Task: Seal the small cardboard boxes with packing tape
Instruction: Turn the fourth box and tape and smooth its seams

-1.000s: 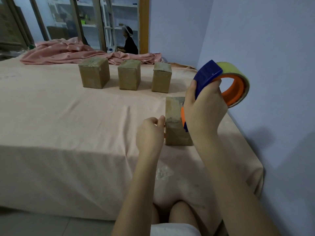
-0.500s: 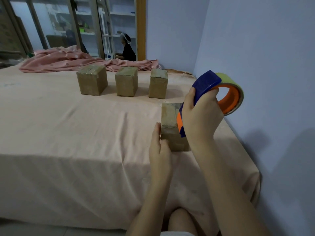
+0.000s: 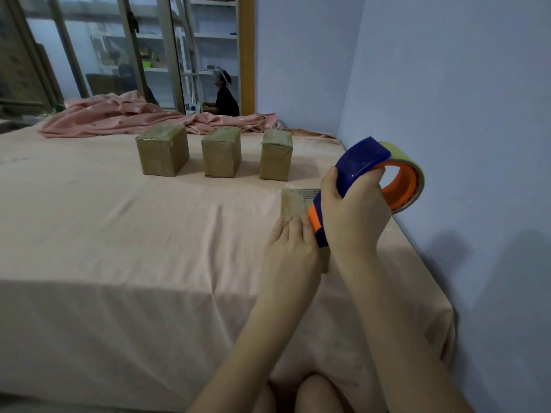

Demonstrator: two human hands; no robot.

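Cardboard box point(image 3: 293, 201) near the bed's right edge looks light, stiff; left hand point(image 3: 290, 248) presses flat on it, right hand point(image 3: 353, 216) grips the tape dispenser point(image 3: 369, 177) against its top.

— We're looking at a plain room pressed into service as a packing spot, aren't we? A low surface draped in a peach cotton sheet point(image 3: 125, 234), with bare pale-lavender painted walls point(image 3: 447, 84) meeting in the corner.

— Agreed, and we've got a crumpled pink dotted blanket point(image 3: 119, 117) bunched along the far edge. Behind it, metal-framed glass sliding doors point(image 3: 125, 55) open our view onto white storage shelves point(image 3: 214, 34), where another person sits. It looks to us like a stockroom or a small workshop.
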